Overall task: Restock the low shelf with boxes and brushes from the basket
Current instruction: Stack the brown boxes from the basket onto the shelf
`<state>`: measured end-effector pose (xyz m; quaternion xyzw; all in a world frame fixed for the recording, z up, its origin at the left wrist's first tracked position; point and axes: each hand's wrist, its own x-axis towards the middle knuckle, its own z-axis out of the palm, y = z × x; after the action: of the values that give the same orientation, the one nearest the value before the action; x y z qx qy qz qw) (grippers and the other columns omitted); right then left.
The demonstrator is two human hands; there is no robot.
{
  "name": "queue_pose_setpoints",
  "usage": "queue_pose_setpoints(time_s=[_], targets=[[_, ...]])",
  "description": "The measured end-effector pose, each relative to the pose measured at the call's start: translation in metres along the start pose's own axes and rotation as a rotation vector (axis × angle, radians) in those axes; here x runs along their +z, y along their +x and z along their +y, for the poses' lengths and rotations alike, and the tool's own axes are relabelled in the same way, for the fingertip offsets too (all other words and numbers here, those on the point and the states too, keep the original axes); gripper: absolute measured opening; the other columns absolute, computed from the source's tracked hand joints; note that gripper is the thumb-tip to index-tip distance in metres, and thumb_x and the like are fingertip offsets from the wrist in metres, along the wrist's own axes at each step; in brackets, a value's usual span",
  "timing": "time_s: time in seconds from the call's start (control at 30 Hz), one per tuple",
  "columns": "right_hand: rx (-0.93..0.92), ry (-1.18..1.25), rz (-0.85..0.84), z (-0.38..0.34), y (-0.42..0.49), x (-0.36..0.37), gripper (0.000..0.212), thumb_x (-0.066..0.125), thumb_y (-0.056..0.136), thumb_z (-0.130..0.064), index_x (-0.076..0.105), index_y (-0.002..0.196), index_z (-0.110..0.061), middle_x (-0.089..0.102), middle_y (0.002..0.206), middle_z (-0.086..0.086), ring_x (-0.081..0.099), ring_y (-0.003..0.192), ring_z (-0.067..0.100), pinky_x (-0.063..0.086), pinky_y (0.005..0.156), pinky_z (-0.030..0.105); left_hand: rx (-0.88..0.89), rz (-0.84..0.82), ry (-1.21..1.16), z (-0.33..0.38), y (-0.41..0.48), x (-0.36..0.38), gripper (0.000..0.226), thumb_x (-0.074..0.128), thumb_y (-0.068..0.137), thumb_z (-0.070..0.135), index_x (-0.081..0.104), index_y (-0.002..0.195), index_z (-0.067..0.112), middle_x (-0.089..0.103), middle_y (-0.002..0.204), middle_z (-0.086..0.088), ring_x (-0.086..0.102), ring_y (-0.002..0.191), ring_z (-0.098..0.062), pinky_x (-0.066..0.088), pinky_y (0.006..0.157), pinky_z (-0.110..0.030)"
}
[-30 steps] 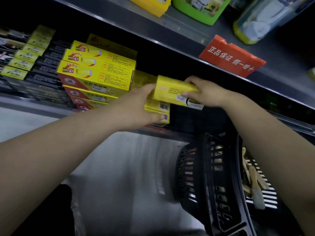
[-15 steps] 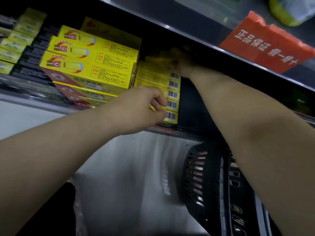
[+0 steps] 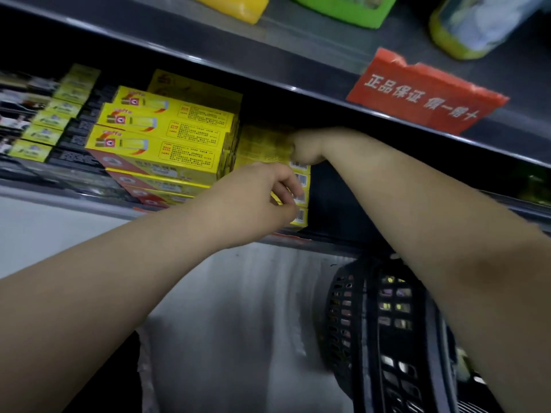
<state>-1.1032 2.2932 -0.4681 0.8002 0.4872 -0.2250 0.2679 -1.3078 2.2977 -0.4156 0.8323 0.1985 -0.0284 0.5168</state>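
While the top box (image 3: pixel 265 144) is being seated on the stack (image 3: pixel 301 216) of small yellow boxes at the right of the shelf (image 3: pixel 59 201), the step in hand is being judged as the placing of one box, nearly finished. The box is lying flat on the stack, its far part shadowed and blurred. The right hand (image 3: pixel 305 147) is being held against its near right end, curled like a fist; whether the box is being gripped or only pushed by the knuckles cannot be told, as the fingers are hidden. The left hand (image 3: pixel 262 195) is being held just below, before the barcoded ends of the stack, fingers loosely curled and tips at those ends; nothing is being grasped by it, and the stack seems to be being steadied. Big boxes (image 3: pixel 161 144) are standing just left of the stack. The basket (image 3: pixel 369 317) is sitting near, at lower right under the right forearm, its contents hidden.

For the next move, a last push is being called for, until the box end is flush with those below, with the stack braced so that nothing is shoved far back. After that, both hands are to be freed and another box or brush fetched from the basket.
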Motion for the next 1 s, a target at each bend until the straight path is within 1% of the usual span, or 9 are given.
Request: queue_pose_setpoints(time_s=[0.13, 0.2, 0.33, 0.47, 0.57, 0.67, 0.77, 0.87, 1.0], targets=[[-0.111, 0.356, 0.159, 0.019, -0.075, -0.002, 0.044, 0.054, 0.094, -0.030, 0.050, 0.133, -0.010, 0.052, 0.135, 0.008, 0.051, 0.118, 0.022, 0.037, 0.089, 0.023, 0.028, -0.019, -0.012, 0.014, -0.010, 0.009, 0.015, 0.063, 0.083, 0.015, 0.064, 0.097, 0.020, 0.066, 0.088, 0.007, 0.063, 0.074, -0.013, 0.040, 0.053, -0.011], [-0.117, 0.558, 0.277, 0.030, -0.126, 0.003, 0.036, 0.059, 0.091, -0.027, 0.059, 0.124, -0.014, 0.059, 0.126, 0.003, 0.055, 0.114, 0.018, 0.040, 0.095, 0.023, 0.059, -0.022, 0.001, 0.026, -0.016, 0.015, 0.013, 0.063, 0.084, 0.015, 0.064, 0.096, 0.021, 0.064, 0.085, 0.008, 0.060, 0.069, -0.008, 0.041, 0.053, -0.010], [-0.156, 0.962, 0.420, 0.048, -0.223, 0.031, 0.019, 0.063, 0.088, -0.014, 0.065, 0.104, -0.024, 0.067, 0.106, -0.007, 0.063, 0.096, 0.003, 0.047, 0.085, 0.013, 0.176, -0.023, -0.019, 0.058, -0.031, 0.034, 0.012, 0.063, 0.084, 0.016, 0.063, 0.092, 0.025, 0.065, 0.084, 0.007, 0.060, 0.068, -0.005, 0.047, 0.065, -0.016], [-0.101, 1.094, 0.434, 0.058, -0.291, 0.076, 0.018, 0.061, 0.089, -0.014, 0.065, 0.098, -0.029, 0.068, 0.098, -0.011, 0.063, 0.091, 0.000, 0.048, 0.083, 0.013, 0.344, -0.047, 0.109, 0.090, -0.044, 0.069, 0.014, 0.062, 0.083, 0.024, 0.060, 0.091, 0.035, 0.064, 0.087, 0.015, 0.059, 0.080, 0.004, 0.047, 0.072, -0.012], [0.016, 1.107, 0.359, 0.069, -0.313, 0.120, 0.015, 0.061, 0.090, -0.016, 0.065, 0.096, -0.029, 0.068, 0.096, -0.006, 0.063, 0.092, 0.007, 0.050, 0.087, 0.025, 0.454, -0.090, 0.328, 0.107, -0.050, 0.099, 0.017, 0.058, 0.086, 0.029, 0.059, 0.103, 0.033, 0.062, 0.098, 0.016, 0.055, 0.094, -0.001, 0.043, 0.083, -0.020], [0.171, 1.010, 0.213, 0.085, -0.318, 0.171, 0.011, 0.059, 0.091, -0.024, 0.064, 0.099, -0.030, 0.068, 0.100, -0.007, 0.062, 0.099, 0.014, 0.039, 0.100, 0.038, 0.557, -0.194, 0.559, 0.118, -0.054, 0.126, 0.025, 0.052, 0.091, 0.035, 0.054, 0.116, 0.032, 0.057, 0.113, 0.012, 0.048, 0.109, -0.010, 0.041, 0.091, -0.028], [0.229, 1.039, 0.101, 0.096, -0.316, 0.212, 0.016, 0.058, 0.090, -0.018, 0.064, 0.105, -0.018, 0.067, 0.106, 0.003, 0.061, 0.101, 0.018, 0.042, 0.087, 0.021, 0.565, -0.306, 0.675, 0.124, -0.055, 0.138, 0.031, 0.050, 0.092, 0.039, 0.050, 0.123, 0.034, 0.055, 0.119, 0.012, 0.046, 0.114, -0.011, 0.041, 0.093, -0.029], [0.198, 0.808, -0.073, 0.099, -0.298, 0.244, 0.028, 0.054, 0.093, -0.020, 0.062, 0.117, -0.011, 0.060, 0.120, 0.007, 0.054, 0.111, 0.021, 0.039, 0.086, 0.020, 0.531, -0.365, 0.752, 0.126, -0.050, 0.142, 0.032, 0.050, 0.092, 0.040, 0.050, 0.124, 0.035, 0.055, 0.120, 0.012, 0.048, 0.111, -0.010, 0.042, 0.093, -0.030], [0.132, 0.507, -0.373, 0.088, -0.259, 0.284, 0.032, 0.049, 0.095, -0.022, 0.054, 0.126, -0.014, 0.053, 0.132, 0.008, 0.049, 0.120, 0.026, 0.037, 0.097, 0.032, 0.521, -0.418, 0.758, 0.131, -0.041, 0.155, 0.025, 0.050, 0.093, 0.036, 0.053, 0.118, 0.034, 0.060, 0.103, 0.015, 0.054, 0.088, -0.005, 0.049, 0.080, -0.031]])
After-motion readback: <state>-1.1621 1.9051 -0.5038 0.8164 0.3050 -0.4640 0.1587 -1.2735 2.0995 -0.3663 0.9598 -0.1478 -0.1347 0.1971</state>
